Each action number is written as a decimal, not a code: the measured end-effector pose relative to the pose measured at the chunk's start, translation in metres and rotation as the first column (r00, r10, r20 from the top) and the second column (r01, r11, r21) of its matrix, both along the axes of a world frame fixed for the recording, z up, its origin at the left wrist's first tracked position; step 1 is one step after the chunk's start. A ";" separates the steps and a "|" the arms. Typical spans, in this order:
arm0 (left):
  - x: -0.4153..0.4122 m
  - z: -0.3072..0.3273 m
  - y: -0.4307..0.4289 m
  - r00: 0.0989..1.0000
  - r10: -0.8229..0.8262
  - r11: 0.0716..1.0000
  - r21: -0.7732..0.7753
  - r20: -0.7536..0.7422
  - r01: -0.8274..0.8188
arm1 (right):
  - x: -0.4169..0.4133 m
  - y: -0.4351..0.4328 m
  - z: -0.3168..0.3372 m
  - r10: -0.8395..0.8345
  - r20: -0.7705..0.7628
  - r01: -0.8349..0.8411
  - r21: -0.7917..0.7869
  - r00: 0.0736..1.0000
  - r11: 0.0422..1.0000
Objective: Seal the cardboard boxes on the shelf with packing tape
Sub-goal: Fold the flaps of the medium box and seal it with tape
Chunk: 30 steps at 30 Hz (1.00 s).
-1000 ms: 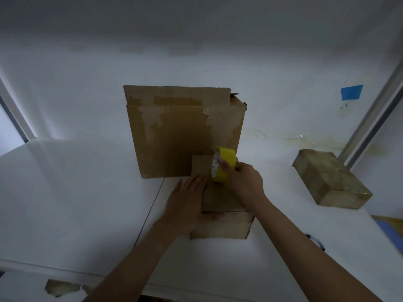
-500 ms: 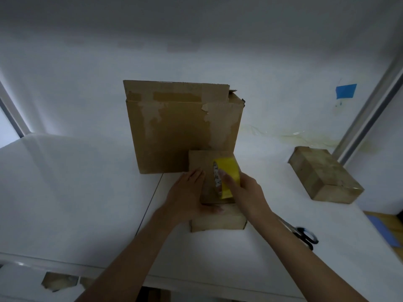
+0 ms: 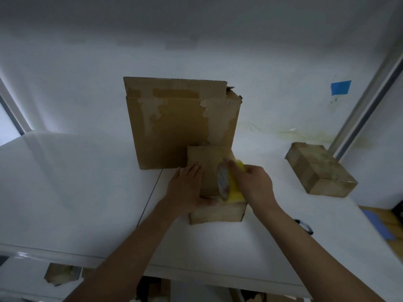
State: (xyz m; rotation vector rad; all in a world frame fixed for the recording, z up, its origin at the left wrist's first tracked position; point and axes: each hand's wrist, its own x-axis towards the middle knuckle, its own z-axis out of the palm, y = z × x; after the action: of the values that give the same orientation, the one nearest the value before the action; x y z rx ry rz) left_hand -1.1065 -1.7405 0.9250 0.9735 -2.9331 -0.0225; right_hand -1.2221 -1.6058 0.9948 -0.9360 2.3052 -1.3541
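Observation:
A small cardboard box sits on the white shelf, in front of a tall cardboard box with torn patches on its face. My left hand lies flat on the small box's left side, fingers straight, thumb at its near edge. My right hand grips a yellow roll of packing tape that stands on edge on the small box's top near its front edge.
A third closed cardboard box lies at the right of the shelf. Black scissor handles show beside my right forearm. A blue tape scrap sticks on the back wall. A metal upright stands at the right.
My right hand has drawn the tape roll toward me along the small box's top, from its far edge to its near edge. My left hand stays pressed on the box.

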 end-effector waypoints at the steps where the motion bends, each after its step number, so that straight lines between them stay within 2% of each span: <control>1: 0.000 0.001 0.001 1.000 0.005 1.000 0.005 0.010 -0.005 | 0.001 0.001 0.003 -0.033 0.111 0.037 -0.038 0.993 0.999; 2: 0.000 0.003 0.002 1.000 0.005 1.000 0.007 0.021 -0.005 | 0.003 0.004 0.004 -0.046 0.180 0.055 -0.046 0.983 0.997; 8: -0.004 0.006 0.003 0.999 0.018 1.000 0.018 0.030 -0.018 | 0.013 0.021 -0.003 -0.005 0.184 -0.023 0.146 0.983 0.989; 11: -0.004 0.004 0.001 1.000 0.004 1.000 -0.001 0.020 -0.004 | 0.019 0.028 0.003 0.044 0.112 -0.072 0.262 0.993 0.962; 13: -0.003 0.003 0.001 1.000 0.002 1.000 -0.002 0.008 -0.002 | 0.019 0.035 0.006 0.079 0.085 -0.100 0.280 0.993 0.955; 19: -0.005 0.001 -0.001 1.000 -0.007 0.999 -0.032 0.009 0.008 | 0.023 0.042 0.010 0.257 0.157 -0.298 0.355 0.953 0.886; 23: -0.005 0.001 -0.003 1.000 -0.018 1.000 0.009 0.005 0.018 | 0.025 0.047 0.012 0.248 0.287 -0.316 0.223 0.925 0.922; 30: -0.004 0.004 -0.001 0.999 -0.039 0.998 0.056 -0.032 0.041 | 0.024 0.050 0.010 0.226 0.343 -0.291 0.151 0.912 0.945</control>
State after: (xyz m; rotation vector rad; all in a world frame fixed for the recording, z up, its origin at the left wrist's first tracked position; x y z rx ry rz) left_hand -1.1109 -1.7413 0.9286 0.9131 -2.9387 -0.1220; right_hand -1.1978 -1.5562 1.0050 -0.8500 1.9473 -1.0535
